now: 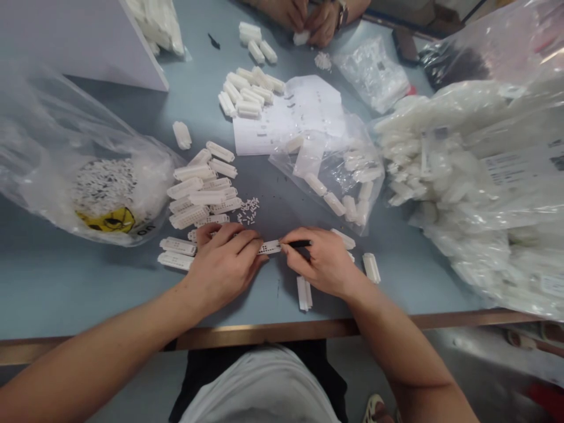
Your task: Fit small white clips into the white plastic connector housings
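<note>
My left hand (227, 258) presses a white perforated strip (269, 247) on the table, its fingers closed over the strip's left end. Pinched in my right hand (324, 261) is a black pointed tool (301, 243), its tip at the strip's right end. Just above my left hand lies a scatter of tiny white pieces (249, 210). A pile of white perforated parts (198, 188) sits to the upper left, and two more strips (174, 260) lie left of my left hand. One white part (304, 292) rests below my right hand.
A clear bag of small pieces (106, 182) stands at left, large bags of white parts (476, 164) at right. A smaller bag (335, 176) overlaps paper sheets (308, 100). Across the table (110, 299), another person's hands (319, 20) hold a white piece.
</note>
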`<state>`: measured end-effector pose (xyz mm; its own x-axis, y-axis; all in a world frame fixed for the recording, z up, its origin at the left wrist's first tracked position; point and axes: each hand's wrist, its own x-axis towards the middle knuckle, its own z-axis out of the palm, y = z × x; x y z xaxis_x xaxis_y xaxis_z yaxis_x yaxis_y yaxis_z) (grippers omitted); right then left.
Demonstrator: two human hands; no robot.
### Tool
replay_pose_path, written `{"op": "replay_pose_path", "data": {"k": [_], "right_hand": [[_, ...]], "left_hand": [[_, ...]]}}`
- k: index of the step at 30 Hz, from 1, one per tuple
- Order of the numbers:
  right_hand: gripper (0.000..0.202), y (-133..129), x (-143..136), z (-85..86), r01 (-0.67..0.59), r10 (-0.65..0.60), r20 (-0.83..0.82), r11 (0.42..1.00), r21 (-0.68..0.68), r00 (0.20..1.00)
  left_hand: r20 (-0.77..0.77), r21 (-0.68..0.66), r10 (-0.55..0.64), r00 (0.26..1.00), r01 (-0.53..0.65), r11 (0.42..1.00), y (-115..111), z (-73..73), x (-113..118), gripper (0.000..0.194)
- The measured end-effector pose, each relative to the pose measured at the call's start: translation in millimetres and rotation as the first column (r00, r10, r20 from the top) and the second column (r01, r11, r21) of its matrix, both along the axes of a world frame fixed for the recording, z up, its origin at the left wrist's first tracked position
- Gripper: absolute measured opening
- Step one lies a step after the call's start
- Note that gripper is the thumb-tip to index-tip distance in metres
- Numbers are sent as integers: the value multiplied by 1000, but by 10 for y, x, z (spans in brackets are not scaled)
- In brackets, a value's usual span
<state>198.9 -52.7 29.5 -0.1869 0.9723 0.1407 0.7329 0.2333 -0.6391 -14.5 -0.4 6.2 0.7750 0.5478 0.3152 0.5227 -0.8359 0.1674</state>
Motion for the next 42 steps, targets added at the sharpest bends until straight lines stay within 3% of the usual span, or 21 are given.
{"op": "replay_pose_path", "data": {"k": [6,24,32,42], "right_hand": [[12,-27,14,16,69,-68,-71,998,5,995],[12,-15,-20,4,15,-15,3,1000,-25,1000],[13,-6,-43,-21,-13,12,53,1000,4,999],[13,-20,-12,22,45,-45,-68,999,-4,997]], "left_hand": [[4,12,12,1000,-12,1000,-3,-1,-1,18],[13,14,5,1000,-5,1000,0,3,0,19],[-6,-47,7,1000,-7,999,-7,8,-1,19],[-15,-35,-3,1000,3,999,-2,-7,-7,20]]}}
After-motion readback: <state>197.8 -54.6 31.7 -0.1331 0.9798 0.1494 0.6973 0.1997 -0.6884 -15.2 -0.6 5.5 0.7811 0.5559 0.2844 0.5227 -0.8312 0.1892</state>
